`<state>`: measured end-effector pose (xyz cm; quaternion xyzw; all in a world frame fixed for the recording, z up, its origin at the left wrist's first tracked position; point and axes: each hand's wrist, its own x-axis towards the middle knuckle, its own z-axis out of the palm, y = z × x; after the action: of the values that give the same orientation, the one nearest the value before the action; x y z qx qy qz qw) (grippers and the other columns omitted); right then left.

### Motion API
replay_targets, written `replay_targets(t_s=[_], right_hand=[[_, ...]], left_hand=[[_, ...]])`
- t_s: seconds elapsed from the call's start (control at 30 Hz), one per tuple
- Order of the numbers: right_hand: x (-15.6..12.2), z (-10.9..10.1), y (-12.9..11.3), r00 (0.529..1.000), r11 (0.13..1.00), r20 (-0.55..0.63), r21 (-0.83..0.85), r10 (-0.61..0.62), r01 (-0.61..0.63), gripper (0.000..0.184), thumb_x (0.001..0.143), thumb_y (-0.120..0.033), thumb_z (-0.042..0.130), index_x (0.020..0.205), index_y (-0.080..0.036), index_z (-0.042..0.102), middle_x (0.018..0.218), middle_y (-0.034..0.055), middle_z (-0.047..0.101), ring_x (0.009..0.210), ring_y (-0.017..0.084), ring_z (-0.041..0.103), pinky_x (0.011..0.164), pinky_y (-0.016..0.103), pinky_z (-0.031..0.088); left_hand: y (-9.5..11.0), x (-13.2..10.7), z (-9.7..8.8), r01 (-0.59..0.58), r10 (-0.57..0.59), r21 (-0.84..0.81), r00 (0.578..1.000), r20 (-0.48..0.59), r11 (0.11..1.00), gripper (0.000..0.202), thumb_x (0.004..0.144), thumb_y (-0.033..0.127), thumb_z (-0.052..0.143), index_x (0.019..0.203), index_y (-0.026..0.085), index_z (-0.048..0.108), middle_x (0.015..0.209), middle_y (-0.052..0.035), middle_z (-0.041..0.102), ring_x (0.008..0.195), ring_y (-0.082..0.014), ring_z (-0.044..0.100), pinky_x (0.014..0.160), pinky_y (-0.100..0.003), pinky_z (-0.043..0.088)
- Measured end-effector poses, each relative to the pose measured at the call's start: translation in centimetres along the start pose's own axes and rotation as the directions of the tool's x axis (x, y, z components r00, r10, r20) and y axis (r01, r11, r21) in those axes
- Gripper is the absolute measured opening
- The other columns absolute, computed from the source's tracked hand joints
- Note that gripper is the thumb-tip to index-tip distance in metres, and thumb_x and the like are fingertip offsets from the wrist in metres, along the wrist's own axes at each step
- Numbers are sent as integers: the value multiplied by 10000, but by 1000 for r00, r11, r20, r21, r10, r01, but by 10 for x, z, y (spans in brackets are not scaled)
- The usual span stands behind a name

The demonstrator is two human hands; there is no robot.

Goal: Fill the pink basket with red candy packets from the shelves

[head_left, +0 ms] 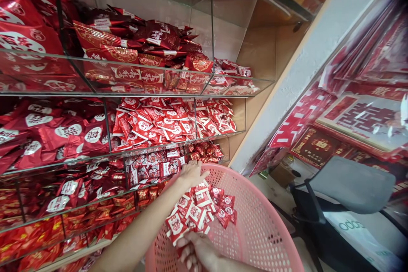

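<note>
Glass shelves (204, 89) packed with red wrapped sweets filled the left of the frame, and red wedding decorations hung at the right. At bottom centre a pink basket (261, 229) of perforated plastic held a small heap of red-and-white packets (204, 210). The left hand (191, 173) lay at the basket's far rim, fingers stretched out and loosely together, pinching nothing visible. The right hand (197, 253) was curled at the near rim, though on rim or packet could not be told. The packets looked light, crinkly and slippery, probably best pinched by a crimped end or scooped in handfuls. Their white labels carried Chinese characters too small to read. A plaque (366, 121) bore the double-happiness sign, and a white bag (353, 225) at lower right seemingly read "oppo".
</note>
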<state>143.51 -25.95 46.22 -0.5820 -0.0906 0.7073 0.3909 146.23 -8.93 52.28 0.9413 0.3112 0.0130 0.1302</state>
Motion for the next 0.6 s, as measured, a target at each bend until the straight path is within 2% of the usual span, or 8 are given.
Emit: replay_targets(t_s=[0.07,0.23,0.3,0.4,0.5,0.53,0.6], right_hand=[[-3,2,-3,999,998,-30,63,23,-22,214,790,-249,345,745,-152,530,438,-17,543,250,52,394,254,135,186],[-11,3,-10,995,991,-100,126,-24,37,137,791,-287,409,814,-178,489,449,-35,559,257,59,407,252,136,186],[-16,1,-12,997,997,-79,72,-18,24,148,788,-263,398,822,-167,506,449,-35,559,259,59,417,253,138,210],[-29,-2,-22,999,997,31,-70,-25,27,166,740,-252,445,803,-141,551,437,-35,548,263,56,426,260,138,244],[-49,-7,-52,979,962,82,-188,-187,199,223,711,-324,496,818,-140,565,443,-47,543,266,44,402,259,136,225],[-57,-8,-68,955,926,72,-231,-289,297,250,721,-353,488,841,-145,559,454,-51,544,270,41,392,260,136,215],[-74,-14,-107,862,788,81,-370,-500,492,276,759,-379,436,880,-153,536,463,-54,538,289,51,403,280,145,239]], left_hand=[[0,0,0,-2,2,-1,1000,0,1000,668,761,632,162,1098,138,459,1119,-159,532,1002,-269,496,792,-397,395],[-1,1,3,-6,6,0,1000,-17,1000,674,760,634,152,1084,134,467,1111,-161,534,1004,-278,494,787,-406,397],[-1,1,4,-6,6,3,1000,-22,1000,668,760,633,157,1080,136,470,1106,-158,537,1001,-274,497,785,-398,400],[-1,0,2,-6,6,6,1000,-21,1000,642,771,612,169,1071,133,473,1097,-157,543,999,-272,501,787,-392,402],[0,-1,-1,-3,3,0,1000,-17,1000,610,780,584,188,1072,129,471,1107,-159,539,1016,-277,492,807,-400,396],[0,-1,-1,-5,5,-4,1000,-16,1000,604,778,581,202,1086,131,462,1125,-158,529,1032,-278,483,822,-401,389],[0,-1,0,9,-9,-25,1000,14,1000,596,770,584,234,1117,146,441,1167,-149,504,1074,-278,455,853,-400,373]])
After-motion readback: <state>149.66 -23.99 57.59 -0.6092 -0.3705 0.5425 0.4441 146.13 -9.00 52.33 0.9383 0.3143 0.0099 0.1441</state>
